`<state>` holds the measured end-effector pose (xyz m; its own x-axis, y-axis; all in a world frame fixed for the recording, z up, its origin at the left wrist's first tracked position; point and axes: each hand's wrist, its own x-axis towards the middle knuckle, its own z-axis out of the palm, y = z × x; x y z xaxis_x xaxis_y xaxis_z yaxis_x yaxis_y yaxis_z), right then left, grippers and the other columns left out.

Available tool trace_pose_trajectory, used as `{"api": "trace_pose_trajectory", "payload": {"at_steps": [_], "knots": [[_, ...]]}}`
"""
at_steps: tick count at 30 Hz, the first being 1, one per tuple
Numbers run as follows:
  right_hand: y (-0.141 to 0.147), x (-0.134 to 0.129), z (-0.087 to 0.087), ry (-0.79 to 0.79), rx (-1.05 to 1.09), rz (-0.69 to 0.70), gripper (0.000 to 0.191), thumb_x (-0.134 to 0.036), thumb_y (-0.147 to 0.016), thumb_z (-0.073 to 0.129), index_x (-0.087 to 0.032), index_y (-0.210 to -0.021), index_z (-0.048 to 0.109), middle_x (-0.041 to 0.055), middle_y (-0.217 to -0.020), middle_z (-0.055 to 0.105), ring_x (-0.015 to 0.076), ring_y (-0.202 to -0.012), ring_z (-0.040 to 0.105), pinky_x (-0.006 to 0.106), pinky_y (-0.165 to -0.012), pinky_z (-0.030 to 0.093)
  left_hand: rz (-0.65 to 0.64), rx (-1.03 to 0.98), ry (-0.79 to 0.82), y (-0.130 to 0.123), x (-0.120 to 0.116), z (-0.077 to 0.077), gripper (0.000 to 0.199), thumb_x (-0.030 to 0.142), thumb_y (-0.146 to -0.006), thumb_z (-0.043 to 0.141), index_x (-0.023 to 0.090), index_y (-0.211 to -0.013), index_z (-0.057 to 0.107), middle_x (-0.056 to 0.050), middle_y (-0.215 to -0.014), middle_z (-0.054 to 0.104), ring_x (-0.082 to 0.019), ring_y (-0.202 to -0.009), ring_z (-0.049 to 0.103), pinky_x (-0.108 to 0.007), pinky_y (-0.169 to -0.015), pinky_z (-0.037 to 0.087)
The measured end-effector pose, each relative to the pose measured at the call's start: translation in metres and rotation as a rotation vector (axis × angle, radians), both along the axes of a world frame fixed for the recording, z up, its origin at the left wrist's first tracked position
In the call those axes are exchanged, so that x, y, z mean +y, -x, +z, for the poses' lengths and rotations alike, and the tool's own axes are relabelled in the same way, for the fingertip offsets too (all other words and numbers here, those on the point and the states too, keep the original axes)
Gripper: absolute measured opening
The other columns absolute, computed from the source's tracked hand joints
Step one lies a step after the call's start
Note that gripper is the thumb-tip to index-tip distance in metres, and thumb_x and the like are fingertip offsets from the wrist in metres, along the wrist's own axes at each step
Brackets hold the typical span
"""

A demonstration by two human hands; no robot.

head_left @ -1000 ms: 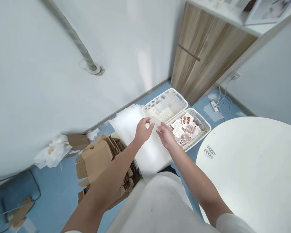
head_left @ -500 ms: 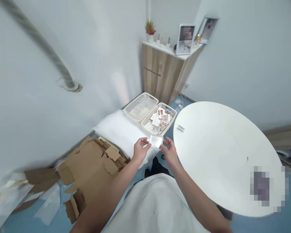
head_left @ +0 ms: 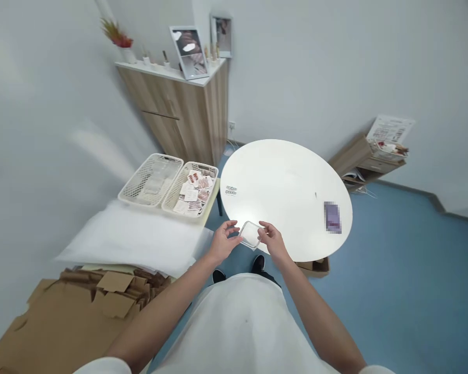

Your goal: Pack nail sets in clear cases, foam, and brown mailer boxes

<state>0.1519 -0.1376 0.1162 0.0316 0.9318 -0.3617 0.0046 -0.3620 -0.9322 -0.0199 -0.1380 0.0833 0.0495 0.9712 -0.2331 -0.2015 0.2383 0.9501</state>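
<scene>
A small clear rectangular box (head_left: 251, 235) is held between my two hands in front of my body, over the near edge of the round white table (head_left: 281, 202). My left hand (head_left: 225, 241) pinches its left side with thumb and fingers. On the right side, my right hand (head_left: 272, 240) grips the edge. Near the table's left side lie two short rows of small pieces (head_left: 231, 190). A pixelated purple item (head_left: 333, 217) rests at the table's right.
Left of the table stand a basket of printed cards (head_left: 191, 192) and a basket with clear plastic (head_left: 152, 179). White foam sheeting (head_left: 132, 236) and flattened cardboard (head_left: 66, 317) lie nearer. Behind is a wooden cabinet (head_left: 179, 114); a low shelf (head_left: 364, 161) stands right.
The view has swung to the right, bringing the round table in front of me and the low shelf into sight. The clear box, still in both hands, is now tilted and over the table's edge.
</scene>
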Motion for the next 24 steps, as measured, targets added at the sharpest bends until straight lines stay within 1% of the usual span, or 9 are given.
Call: {"api": "trace_pose_trajectory", "payload": {"at_steps": [2, 4, 8, 12, 14, 16, 20, 22, 24], "knots": [[-0.022, -0.002, 0.001, 0.008, 0.014, 0.018, 0.034, -0.047, -0.066, 0.06, -0.021, -0.089, 0.06, -0.0005, -0.076, 0.055, 0.0123, -0.069, 0.053, 0.031, -0.072, 0.044, -0.035, -0.002, -0.018, -0.02, 0.01, 0.003, 0.047, 0.021, -0.06, 0.07, 0.019, -0.103, 0.049, -0.01, -0.112, 0.05, -0.023, -0.105, 0.05, -0.032, -0.073, 0.05], [-0.043, -0.004, -0.001, 0.024, 0.073, 0.036, 0.03, -0.048, -0.067, 0.059, -0.02, -0.08, 0.061, -0.0005, -0.076, 0.056, 0.0118, -0.069, 0.053, 0.032, -0.074, 0.044, -0.021, -0.008, -0.033, -0.039, 0.021, 0.006, 0.046, 0.022, -0.061, 0.07, 0.02, -0.102, 0.049, -0.01, -0.112, 0.05, -0.023, -0.107, 0.049, -0.032, -0.074, 0.049], [-0.08, -0.003, -0.01, 0.096, 0.201, -0.015, 0.027, -0.045, -0.066, 0.062, -0.022, -0.08, 0.059, -0.0021, -0.075, 0.054, 0.0109, -0.068, 0.054, 0.033, -0.079, 0.045, 0.033, 0.024, -0.044, -0.075, 0.04, 0.009, 0.041, 0.027, -0.064, 0.068, 0.02, -0.101, 0.052, -0.008, -0.111, 0.052, -0.021, -0.106, 0.05, -0.034, -0.083, 0.044], [-0.109, 0.003, -0.021, 0.138, 0.317, -0.028, 0.022, -0.039, -0.065, 0.064, -0.021, -0.077, 0.057, -0.003, -0.073, 0.052, 0.0109, -0.071, 0.055, 0.034, -0.084, 0.044, -0.005, 0.182, -0.046, -0.103, 0.057, 0.009, 0.037, 0.033, -0.069, 0.062, 0.018, -0.102, 0.054, -0.009, -0.105, 0.056, -0.018, -0.097, 0.054, -0.034, -0.085, 0.041], [-0.122, 0.008, -0.025, 0.151, 0.352, -0.026, 0.02, -0.037, -0.066, 0.063, -0.021, -0.075, 0.056, -0.0032, -0.073, 0.052, 0.0107, -0.071, 0.056, 0.034, -0.086, 0.044, -0.058, 0.241, -0.05, -0.116, 0.067, 0.01, 0.036, 0.036, -0.072, 0.059, 0.017, -0.102, 0.055, -0.009, -0.102, 0.058, -0.017, -0.094, 0.054, -0.034, -0.082, 0.042], [-0.134, 0.012, -0.027, 0.17, 0.37, -0.018, 0.019, -0.035, -0.065, 0.063, -0.021, -0.075, 0.055, -0.0033, -0.072, 0.053, 0.0106, -0.07, 0.056, 0.035, -0.086, 0.044, -0.144, 0.278, -0.039, -0.13, 0.077, 0.014, 0.038, 0.038, -0.072, 0.057, 0.017, -0.103, 0.055, -0.008, -0.099, 0.059, -0.017, -0.091, 0.054, -0.033, -0.08, 0.042], [-0.158, 0.019, -0.029, 0.196, 0.385, 0.009, 0.018, -0.034, -0.065, 0.062, -0.021, -0.074, 0.055, -0.0033, -0.072, 0.054, 0.0107, -0.07, 0.056, 0.035, -0.086, 0.044, -0.399, 0.35, 0.018, -0.159, 0.094, 0.021, 0.041, 0.039, -0.071, 0.059, 0.016, -0.104, 0.056, -0.006, -0.087, 0.06, -0.016, -0.081, 0.056, -0.031, -0.075, 0.043], [-0.168, 0.022, -0.032, 0.203, 0.362, 0.016, 0.018, -0.035, -0.065, 0.062, -0.021, -0.074, 0.056, -0.0034, -0.071, 0.054, 0.011, -0.07, 0.056, 0.035, -0.085, 0.044, -0.501, 0.389, 0.04, -0.17, 0.1, 0.021, 0.04, 0.04, -0.07, 0.06, 0.017, -0.103, 0.057, -0.003, -0.079, 0.06, -0.015, -0.076, 0.056, -0.03, -0.072, 0.043], [-0.176, 0.025, -0.036, 0.212, 0.319, 0.008, 0.018, -0.035, -0.065, 0.062, -0.02, -0.075, 0.057, -0.0032, -0.072, 0.055, 0.0112, -0.07, 0.056, 0.034, -0.083, 0.044, -0.546, 0.421, 0.056, -0.177, 0.103, 0.018, 0.039, 0.04, -0.069, 0.061, 0.018, -0.101, 0.058, -0.002, -0.075, 0.059, -0.014, -0.073, 0.056, -0.029, -0.07, 0.043]]}}
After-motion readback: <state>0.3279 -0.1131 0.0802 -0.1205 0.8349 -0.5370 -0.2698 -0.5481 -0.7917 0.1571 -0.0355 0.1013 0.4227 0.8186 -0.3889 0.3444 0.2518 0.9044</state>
